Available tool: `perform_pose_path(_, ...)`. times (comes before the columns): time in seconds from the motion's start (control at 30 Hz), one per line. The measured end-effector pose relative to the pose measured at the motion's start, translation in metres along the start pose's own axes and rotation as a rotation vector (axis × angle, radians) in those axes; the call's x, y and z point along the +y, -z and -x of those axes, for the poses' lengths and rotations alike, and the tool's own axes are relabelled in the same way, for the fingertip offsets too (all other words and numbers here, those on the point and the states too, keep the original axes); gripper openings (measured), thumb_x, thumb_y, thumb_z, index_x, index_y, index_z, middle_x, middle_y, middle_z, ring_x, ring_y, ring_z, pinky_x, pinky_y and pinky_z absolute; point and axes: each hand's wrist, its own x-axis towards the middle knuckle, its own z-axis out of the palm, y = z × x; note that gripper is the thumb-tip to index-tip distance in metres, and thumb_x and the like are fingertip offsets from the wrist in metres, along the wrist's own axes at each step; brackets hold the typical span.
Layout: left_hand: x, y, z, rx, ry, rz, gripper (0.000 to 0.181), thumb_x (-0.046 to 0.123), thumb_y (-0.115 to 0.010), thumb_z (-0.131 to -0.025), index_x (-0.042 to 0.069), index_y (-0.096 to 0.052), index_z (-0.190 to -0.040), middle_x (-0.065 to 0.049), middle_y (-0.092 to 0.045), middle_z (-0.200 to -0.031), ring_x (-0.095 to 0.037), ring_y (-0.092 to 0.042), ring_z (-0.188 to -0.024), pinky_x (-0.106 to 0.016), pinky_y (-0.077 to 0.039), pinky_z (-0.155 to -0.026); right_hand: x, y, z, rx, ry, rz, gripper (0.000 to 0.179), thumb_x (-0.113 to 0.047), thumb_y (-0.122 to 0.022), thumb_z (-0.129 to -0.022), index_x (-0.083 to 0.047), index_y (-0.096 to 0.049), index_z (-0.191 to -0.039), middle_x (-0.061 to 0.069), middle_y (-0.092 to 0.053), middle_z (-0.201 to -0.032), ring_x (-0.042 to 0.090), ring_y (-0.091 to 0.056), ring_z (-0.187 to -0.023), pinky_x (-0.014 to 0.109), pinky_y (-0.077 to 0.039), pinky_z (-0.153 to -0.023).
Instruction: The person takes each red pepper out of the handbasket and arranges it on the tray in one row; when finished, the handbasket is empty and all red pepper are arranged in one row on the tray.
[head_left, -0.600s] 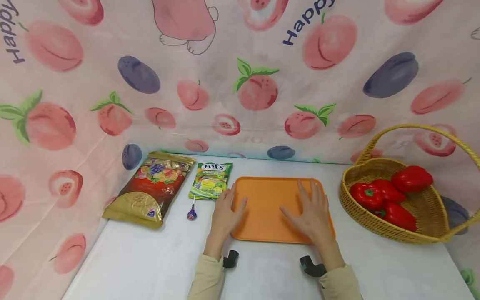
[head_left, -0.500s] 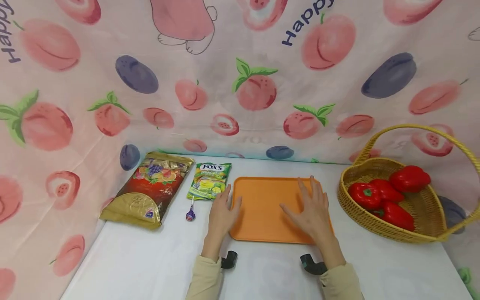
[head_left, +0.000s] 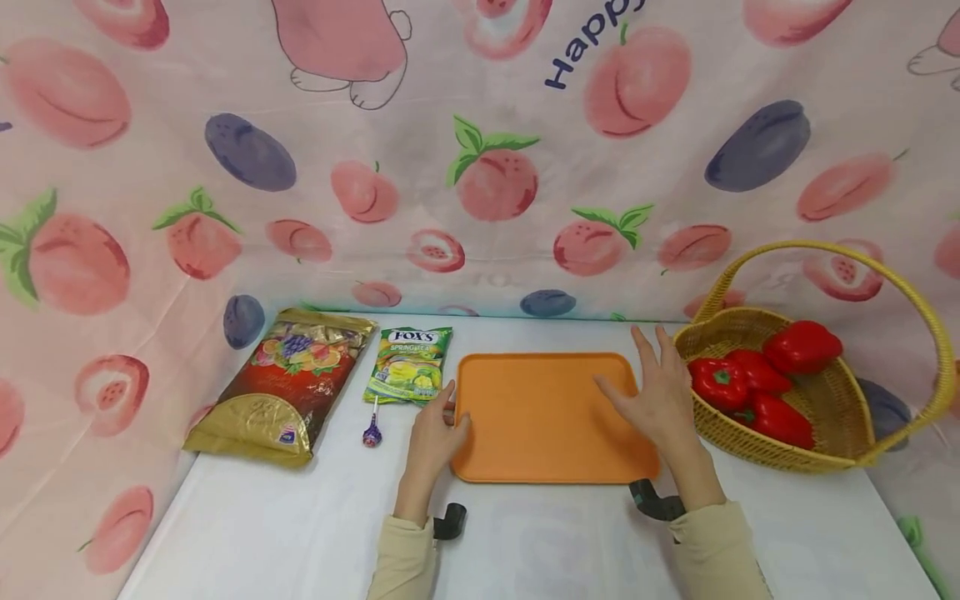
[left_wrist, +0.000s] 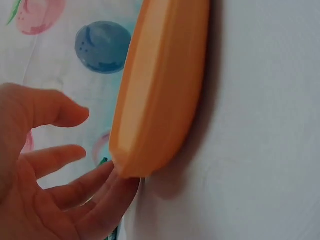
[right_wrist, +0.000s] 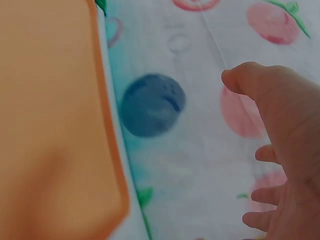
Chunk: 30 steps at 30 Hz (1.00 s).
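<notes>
An orange rectangular tray [head_left: 547,417] lies flat on the white table. At its left edge is my left hand [head_left: 432,437], fingers loosely bent; in the left wrist view its fingertips [left_wrist: 117,182] are right at the tray's rim [left_wrist: 160,85], with the thumb held away. My right hand [head_left: 660,396] is raised over the tray's right edge, fingers spread and holding nothing. In the right wrist view the right hand [right_wrist: 290,130] stands apart from the tray [right_wrist: 50,100].
Left of the tray lie a green Fox's candy bag [head_left: 408,367], a purple-wrapped lollipop [head_left: 372,432] and a large red and gold bag [head_left: 288,383]. On the right stands a yellow wicker basket [head_left: 757,446] holding several red peppers [head_left: 780,421]. A fruit-print cloth [head_left: 495,250] hangs behind.
My right hand has moved right and up, from over the tray to its right edge. My left hand stays at the left edge. The head view has shifted slightly.
</notes>
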Motion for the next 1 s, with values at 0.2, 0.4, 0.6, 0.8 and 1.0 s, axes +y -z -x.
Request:
perform_pose_path(0.2, -0.005, 0.0, -0.002, -0.029, -0.019, -0.019, 0.064, 0.008, -0.069, -0.084, 0.005, -0.049, -0.144, -0.011, -0.063, -0.105, -0.02, -0.057, -0.083, -0.035, -0.048, -0.074, 0.019, 0.033, -0.015, 0.046, -0.083, -0.028, 0.088, -0.049, -0.067, -0.086, -0.008, -0.03, -0.154, 0.028, -0.018, -0.156, 0.054, -0.024, -0.137, 0.072, -0.019, -0.103)
perform_pose_path(0.4, -0.007, -0.001, -0.002, -0.028, -0.059, -0.034, 0.067, 0.002, -0.067, -0.079, 0.004, -0.05, -0.144, -0.012, -0.061, -0.104, -0.019, -0.055, -0.082, -0.034, -0.046, -0.073, 0.049, 0.062, -0.025, 0.061, -0.223, -0.022, 0.087, -0.051, -0.061, -0.089, -0.005, -0.026, -0.155, 0.028, -0.015, -0.157, 0.054, -0.02, -0.139, 0.073, -0.02, -0.103)
perform_pose_path(0.6, -0.01, -0.001, -0.003, -0.025, -0.074, -0.04, 0.067, 0.0, -0.066, -0.078, 0.004, -0.05, -0.143, -0.012, -0.061, -0.106, -0.018, -0.055, -0.082, -0.034, -0.045, -0.073, 0.08, 0.087, -0.034, 0.066, -0.382, -0.001, 0.088, -0.052, -0.056, -0.091, -0.004, -0.02, -0.156, 0.03, -0.014, -0.156, 0.055, -0.02, -0.137, 0.076, -0.022, -0.099)
perform_pose_path(0.8, -0.011, -0.001, -0.002, -0.013, -0.087, -0.047, 0.068, -0.004, -0.065, -0.076, 0.003, -0.052, -0.142, -0.012, -0.06, -0.104, -0.018, -0.054, -0.08, -0.034, -0.044, -0.071, 0.107, 0.105, -0.048, 0.13, -0.558, 0.022, 0.084, -0.05, -0.051, -0.091, 0.002, -0.026, -0.152, 0.036, -0.019, -0.15, 0.059, -0.028, -0.13, 0.072, -0.026, -0.099)
perform_pose_path(1.0, -0.012, -0.002, -0.002, -0.022, -0.071, -0.027, 0.068, -0.007, -0.065, -0.076, 0.004, -0.052, -0.142, -0.012, -0.06, -0.106, -0.018, -0.054, -0.081, -0.033, -0.045, -0.071, 0.13, 0.122, -0.061, 0.144, -0.675, 0.038, 0.087, -0.051, -0.046, -0.089, 0.01, -0.026, -0.149, 0.043, -0.021, -0.143, 0.063, -0.031, -0.123, 0.071, -0.029, -0.094)
